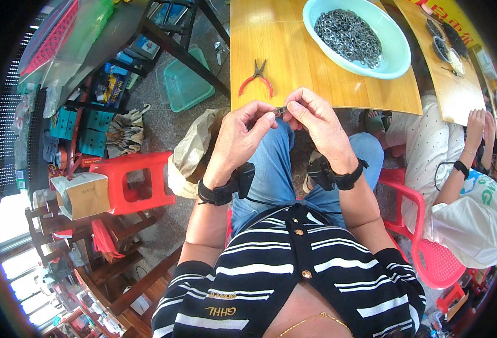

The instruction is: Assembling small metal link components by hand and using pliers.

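Observation:
Both hands meet just off the near edge of the wooden table (282, 42), above my lap. A small dark metal piece (280, 111), perhaps a chain link, shows between the fingertips; its exact shape is too small to make out. My left hand (244, 134) is closed, thumb and forefinger pinching one side of it. From the other side my right hand (317, 121) pinches it too. Just beyond on the tabletop lie pliers (257, 78) with red handles, jaws pointing away. A pale green basin (401, 53) at the far right holds a heap of grey metal links (350, 36).
Another person in white (462, 214) sits at the right by a second table (454, 104), near a pink plastic chair (437, 262). On my left are a red stool (141, 183), a beige cloth bag (195, 149) and a green plastic bin (186, 84) on the floor.

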Tool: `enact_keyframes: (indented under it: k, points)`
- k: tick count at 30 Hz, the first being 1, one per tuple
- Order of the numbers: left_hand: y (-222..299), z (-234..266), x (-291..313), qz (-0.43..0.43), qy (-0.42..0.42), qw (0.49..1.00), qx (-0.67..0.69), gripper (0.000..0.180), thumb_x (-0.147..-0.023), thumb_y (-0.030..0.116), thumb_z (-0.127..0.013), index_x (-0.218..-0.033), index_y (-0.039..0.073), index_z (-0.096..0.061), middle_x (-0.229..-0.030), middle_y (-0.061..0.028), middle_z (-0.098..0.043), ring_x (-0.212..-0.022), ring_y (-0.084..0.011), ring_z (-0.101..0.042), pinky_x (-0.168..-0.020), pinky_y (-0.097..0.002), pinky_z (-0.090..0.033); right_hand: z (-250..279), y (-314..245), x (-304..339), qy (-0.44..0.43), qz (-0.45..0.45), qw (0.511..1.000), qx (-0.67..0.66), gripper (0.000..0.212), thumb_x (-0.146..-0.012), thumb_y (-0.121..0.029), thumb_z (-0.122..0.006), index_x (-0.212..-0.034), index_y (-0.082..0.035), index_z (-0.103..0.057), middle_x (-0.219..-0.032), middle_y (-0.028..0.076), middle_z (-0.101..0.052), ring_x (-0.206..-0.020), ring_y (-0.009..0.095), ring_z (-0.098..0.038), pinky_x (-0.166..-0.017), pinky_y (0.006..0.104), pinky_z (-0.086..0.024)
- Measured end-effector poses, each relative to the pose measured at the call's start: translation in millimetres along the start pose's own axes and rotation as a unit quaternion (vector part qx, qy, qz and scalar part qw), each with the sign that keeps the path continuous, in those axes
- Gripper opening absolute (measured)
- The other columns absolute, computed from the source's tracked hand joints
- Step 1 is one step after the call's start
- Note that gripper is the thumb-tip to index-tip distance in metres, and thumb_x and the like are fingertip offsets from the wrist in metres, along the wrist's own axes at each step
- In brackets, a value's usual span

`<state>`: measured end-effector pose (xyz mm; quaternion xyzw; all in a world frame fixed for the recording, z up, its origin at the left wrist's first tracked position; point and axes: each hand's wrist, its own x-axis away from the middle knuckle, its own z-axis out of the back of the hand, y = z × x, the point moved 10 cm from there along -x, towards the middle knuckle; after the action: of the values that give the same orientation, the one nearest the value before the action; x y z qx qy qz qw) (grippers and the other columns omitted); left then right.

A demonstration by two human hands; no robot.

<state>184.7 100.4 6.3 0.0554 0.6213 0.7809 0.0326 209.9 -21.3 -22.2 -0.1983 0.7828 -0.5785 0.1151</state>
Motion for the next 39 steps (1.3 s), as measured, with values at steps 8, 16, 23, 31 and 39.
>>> enact_keyframes:
  k: [8,16,23,31,39]
  points:
    - [2,2,1,0.019,-0.002,1.000,0.011,0.017,-0.090,0.013,-0.057,-0.095,-0.002,-0.061,-0.077,-0.0028,-0.064,-0.072,-0.0062,-0.058,-0.065,-0.0209,-0.045,-13,-7,-4,-0.037,0.006,0.999,0.038,0.009,-0.090,-0.012,-0.057,-0.091,-0.003,-0.057,-0.076,0.001,-0.060,-0.064,0.007,-0.053,-0.057,0.0223,-0.044]
    - [-3,-1,0,0.029,-0.014,0.999,0.016,0.020,-0.093,0.017,-0.054,-0.095,-0.001,-0.062,-0.076,-0.0026,-0.064,-0.068,-0.0047,-0.053,-0.060,-0.0196,-0.041,-10,-24,0,-0.009,0.072,0.984,0.163,0.003,-0.089,-0.003,-0.052,-0.089,-0.001,-0.054,-0.074,0.001,-0.057,-0.063,0.008,-0.051,-0.057,0.0223,-0.043]
    - [-2,-5,2,0.057,-0.038,0.988,0.142,0.027,-0.095,0.022,-0.049,-0.097,-0.002,-0.062,-0.080,-0.0039,-0.064,-0.068,-0.0069,-0.051,-0.065,-0.0209,-0.043,-11,-19,0,-0.026,0.033,0.994,0.099,0.006,-0.092,-0.006,-0.050,-0.090,-0.001,-0.054,-0.077,0.001,-0.056,-0.065,0.008,-0.051,-0.059,0.0213,-0.043]
    - [0,-8,2,0.042,-0.046,0.993,0.104,0.024,-0.092,0.019,-0.054,-0.099,-0.003,-0.061,-0.082,-0.0058,-0.066,-0.073,-0.0080,-0.056,-0.068,-0.0221,-0.045,-7,-14,-2,-0.016,0.027,0.997,0.072,0.007,-0.092,-0.007,-0.051,-0.092,-0.002,-0.056,-0.076,0.000,-0.057,-0.065,0.007,-0.052,-0.058,0.0211,-0.044]
    - [1,-6,1,0.043,-0.034,0.996,0.069,0.022,-0.091,0.019,-0.055,-0.097,-0.002,-0.061,-0.079,-0.0047,-0.065,-0.072,-0.0073,-0.056,-0.067,-0.0216,-0.044,-7,-16,-1,-0.012,0.029,0.996,0.088,0.008,-0.092,-0.007,-0.052,-0.092,-0.001,-0.057,-0.074,0.002,-0.059,-0.063,0.008,-0.054,-0.058,0.0211,-0.044]
